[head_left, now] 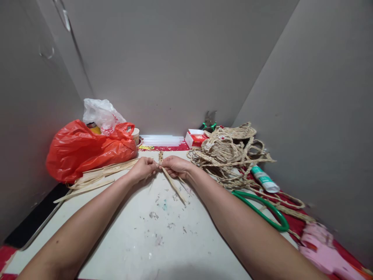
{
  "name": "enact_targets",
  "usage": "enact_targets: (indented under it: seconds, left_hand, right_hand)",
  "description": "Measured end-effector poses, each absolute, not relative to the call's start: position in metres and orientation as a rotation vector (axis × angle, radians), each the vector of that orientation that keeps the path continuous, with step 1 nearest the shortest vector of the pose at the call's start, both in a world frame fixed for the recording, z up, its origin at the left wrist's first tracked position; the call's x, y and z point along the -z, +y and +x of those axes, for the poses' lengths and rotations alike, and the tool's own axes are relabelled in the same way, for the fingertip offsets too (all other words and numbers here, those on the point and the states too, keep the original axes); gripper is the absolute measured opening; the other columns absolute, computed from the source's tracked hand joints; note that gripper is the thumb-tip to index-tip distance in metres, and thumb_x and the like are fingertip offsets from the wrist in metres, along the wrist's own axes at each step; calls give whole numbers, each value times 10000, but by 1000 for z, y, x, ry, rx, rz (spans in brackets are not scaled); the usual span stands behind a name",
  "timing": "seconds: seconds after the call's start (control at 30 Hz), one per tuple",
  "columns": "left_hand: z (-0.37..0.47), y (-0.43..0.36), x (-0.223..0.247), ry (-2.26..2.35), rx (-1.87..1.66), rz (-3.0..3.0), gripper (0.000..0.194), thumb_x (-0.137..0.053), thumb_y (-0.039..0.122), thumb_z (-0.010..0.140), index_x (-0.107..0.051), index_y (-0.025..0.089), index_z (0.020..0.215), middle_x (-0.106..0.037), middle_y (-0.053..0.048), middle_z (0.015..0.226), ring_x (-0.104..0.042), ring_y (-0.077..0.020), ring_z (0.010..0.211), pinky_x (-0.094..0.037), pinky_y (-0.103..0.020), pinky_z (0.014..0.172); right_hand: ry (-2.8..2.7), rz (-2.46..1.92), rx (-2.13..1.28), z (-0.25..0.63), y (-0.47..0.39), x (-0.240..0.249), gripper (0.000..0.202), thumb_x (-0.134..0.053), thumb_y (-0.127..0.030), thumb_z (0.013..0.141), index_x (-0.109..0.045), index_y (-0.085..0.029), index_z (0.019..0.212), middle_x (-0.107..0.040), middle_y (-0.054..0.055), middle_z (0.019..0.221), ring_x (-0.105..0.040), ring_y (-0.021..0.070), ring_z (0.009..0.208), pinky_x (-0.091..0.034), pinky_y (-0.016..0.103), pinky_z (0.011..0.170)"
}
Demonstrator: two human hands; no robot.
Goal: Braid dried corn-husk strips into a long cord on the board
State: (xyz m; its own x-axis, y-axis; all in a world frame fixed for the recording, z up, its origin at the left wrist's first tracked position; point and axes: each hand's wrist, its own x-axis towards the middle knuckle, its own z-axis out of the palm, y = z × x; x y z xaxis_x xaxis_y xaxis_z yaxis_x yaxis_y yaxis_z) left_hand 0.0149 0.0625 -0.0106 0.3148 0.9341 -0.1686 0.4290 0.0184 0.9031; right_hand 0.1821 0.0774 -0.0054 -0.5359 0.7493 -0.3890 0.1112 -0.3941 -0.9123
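My left hand (144,168) and my right hand (175,166) meet at the far middle of the white board (163,241). Between them is a narrow braid of dry straw-coloured strips (161,156), its plaited end pointing away from me. Both hands are closed, fingertips pinching the strips at the near end of the braid. One loose strip (175,188) hangs from under my right hand toward me. Left of my left hand lies a bundle of flat, pale dry strips (99,175). My fingers partly hide the exact grip.
A red plastic bag (87,149) and a white bag (100,112) stand at the left. Translucent sticks (161,140), a red-and-white box (196,138) and green-handled pliers (209,123) line the back. Braided cord (227,149), a green loop (262,208) and a pink tool (323,251) lie right.
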Motion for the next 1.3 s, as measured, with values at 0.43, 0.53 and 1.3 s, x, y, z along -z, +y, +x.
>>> enact_targets:
  seconds: [0.43,0.53,1.3]
  left_hand:
    - [-65,40,-52,1522,-573,1662,247,-602,377,724,-629,135,766,-661,-45,672,-465,-76,412,-361,-207,418]
    - [-106,17,-65,1650,-444,1730,278,-612,414,702,-643,151,785,-648,-25,649,-521,-106,466,-402,-221,476]
    - [-105,-25,-51,1287,-769,1446,195,-644,249,689,-543,167,835,-539,28,682,-506,-90,602,-405,-226,595]
  right_hand:
    - [-1405,-1234,-1985,184,79,8,218,-597,-239,774,-447,-151,642,-257,-108,407,-145,14,334,-90,147,329]
    - [-1412,-1282,-1956,184,78,8,224,-603,-243,775,-447,-152,642,-263,-103,420,-146,13,342,-82,154,338]
    - [-1495,-1299,-1964,179,80,15,262,-609,-324,748,-425,-165,650,-217,-113,458,-134,16,357,-64,166,359]
